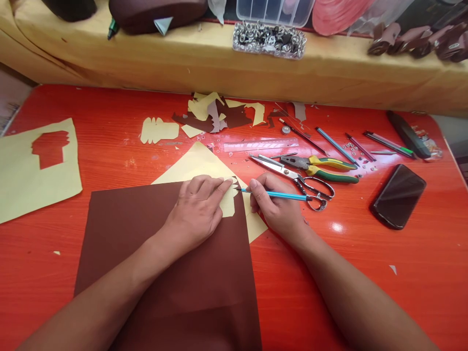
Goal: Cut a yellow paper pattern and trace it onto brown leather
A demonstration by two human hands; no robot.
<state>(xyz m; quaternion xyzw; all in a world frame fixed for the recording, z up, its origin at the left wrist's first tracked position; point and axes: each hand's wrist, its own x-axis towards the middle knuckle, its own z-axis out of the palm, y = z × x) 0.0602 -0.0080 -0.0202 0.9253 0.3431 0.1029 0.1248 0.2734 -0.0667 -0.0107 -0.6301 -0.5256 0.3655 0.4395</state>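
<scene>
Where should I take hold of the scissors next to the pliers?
Best by the two metal finger loops of the scissors, coming from the right: the loops lie at that end, clear of the blades, which point left beside the pliers. The blue pencil in your right hand ends close by.

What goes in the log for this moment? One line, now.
left hand: pressing yellow paper template on brown sheet | right hand: holding blue pencil at template edge

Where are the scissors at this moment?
In the head view, the scissors lie on the red tabletop, right of centre, just beyond the right hand, alongside the green-and-yellow-handled pliers.
</scene>
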